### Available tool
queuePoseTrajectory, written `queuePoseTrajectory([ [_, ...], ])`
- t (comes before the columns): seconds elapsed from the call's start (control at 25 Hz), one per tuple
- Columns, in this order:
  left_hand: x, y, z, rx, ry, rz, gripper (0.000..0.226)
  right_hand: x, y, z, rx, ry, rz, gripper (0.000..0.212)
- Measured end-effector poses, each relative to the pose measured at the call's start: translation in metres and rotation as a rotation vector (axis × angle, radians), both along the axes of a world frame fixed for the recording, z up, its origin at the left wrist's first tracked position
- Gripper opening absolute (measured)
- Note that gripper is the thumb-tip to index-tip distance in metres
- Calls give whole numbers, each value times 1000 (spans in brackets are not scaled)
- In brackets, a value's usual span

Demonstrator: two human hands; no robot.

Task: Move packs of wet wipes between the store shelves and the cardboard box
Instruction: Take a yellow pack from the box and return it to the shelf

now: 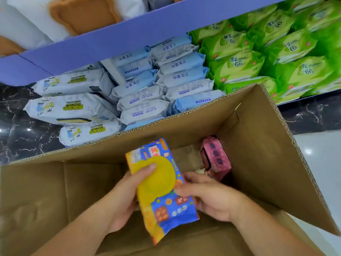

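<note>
Both my hands hold a blue and orange wet wipes pack with a round yellow lid over the open cardboard box. My left hand grips its left edge, thumb pressed on the lid. My right hand grips its right edge, thumb on the front. A pink wipes pack stands on end in the box's far right corner. On the shelf beyond the box lie stacked grey-white packs, light blue packs and green packs.
A purple shelf board runs above the wipes, with white and brown soft goods on the level over it. Black marbled shelf base shows at the left. White glossy floor lies to the right of the box.
</note>
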State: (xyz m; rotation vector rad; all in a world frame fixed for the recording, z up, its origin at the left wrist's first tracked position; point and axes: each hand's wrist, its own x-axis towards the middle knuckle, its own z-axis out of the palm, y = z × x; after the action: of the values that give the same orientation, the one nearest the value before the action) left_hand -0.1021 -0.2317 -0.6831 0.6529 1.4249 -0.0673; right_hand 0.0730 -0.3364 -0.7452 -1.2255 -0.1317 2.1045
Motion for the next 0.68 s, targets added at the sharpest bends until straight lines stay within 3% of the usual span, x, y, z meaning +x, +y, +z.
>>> queuePoseTrajectory([
  [0.08, -12, 4, 7, -20, -52, 116, 54, -6, 7, 1, 82, 29, 145, 55],
  [0.16, -34, 15, 6, 32, -80, 131, 73, 13, 17, -30, 55, -130, 248, 71],
  [0.2, -42, 20, 6, 64, -85, 100, 90, 28, 23, -55, -39, -321, 267, 75],
  [0.28, -52, 28, 0, 110, -86, 47, 111, 58, 34, -110, -274, -880, 324, 69],
  [0.36, -59, 34, -16, 127, -105, 9, 119, 75, 41, -163, -375, -1182, 397, 64],
  [0.52, -66, 38, -51, 168, -147, 55, 103, 62, 47, -230, -557, -1412, 606, 104],
  [0.6, -67, 36, -60, 181, -153, 108, 89, 54, 44, -244, -629, -1503, 712, 104],
  [0.68, -70, 34, -63, 188, -163, 162, 73, 48, 38, -244, -557, -1542, 685, 102],
])
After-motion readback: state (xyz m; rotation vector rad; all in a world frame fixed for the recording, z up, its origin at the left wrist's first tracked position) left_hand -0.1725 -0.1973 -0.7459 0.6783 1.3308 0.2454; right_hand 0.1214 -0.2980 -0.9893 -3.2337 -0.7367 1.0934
